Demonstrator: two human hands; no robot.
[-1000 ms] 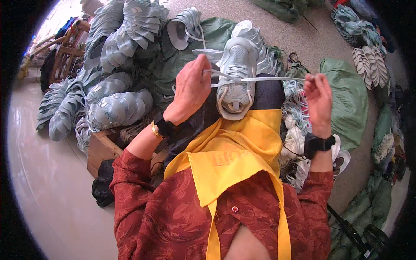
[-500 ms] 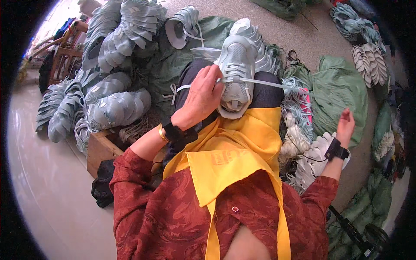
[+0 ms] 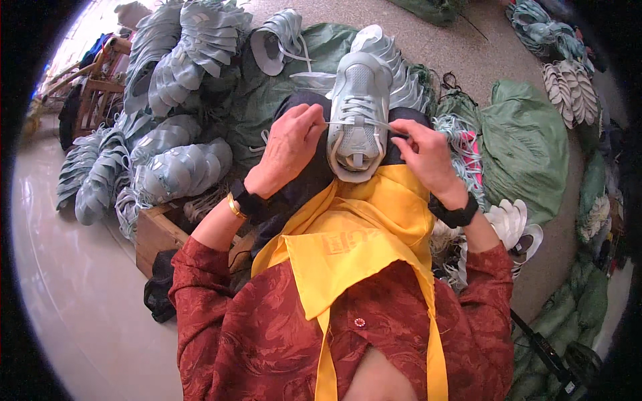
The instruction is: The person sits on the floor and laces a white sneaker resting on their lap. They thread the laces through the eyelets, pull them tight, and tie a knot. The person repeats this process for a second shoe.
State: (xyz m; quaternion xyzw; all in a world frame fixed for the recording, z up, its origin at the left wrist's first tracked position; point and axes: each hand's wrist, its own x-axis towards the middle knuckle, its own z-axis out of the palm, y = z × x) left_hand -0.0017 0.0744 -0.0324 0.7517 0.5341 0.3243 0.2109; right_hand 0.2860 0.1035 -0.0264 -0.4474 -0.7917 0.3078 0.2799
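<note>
Both hands pinch 1 white lace (image 3: 361, 125) across a grey shoe (image 3: 358, 110): left hand (image 3: 287, 150) at 9 o'clock, right hand (image 3: 428, 160) at 3, fingers closed on it.

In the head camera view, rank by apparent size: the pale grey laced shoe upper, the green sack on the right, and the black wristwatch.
1. Green fabric sack, though it lies farther away.
2. Pale grey laced shoe upper.
3. Black wristwatch.

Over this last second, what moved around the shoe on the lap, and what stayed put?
The right hand, flung out to the right half a second ago, has come back in to the pale grey shoe and pinches the white lace beside it. The left hand stayed at the shoe's left side on the lace. The shoe stayed on the lap; the stacks of shoe uppers are unchanged.
</note>
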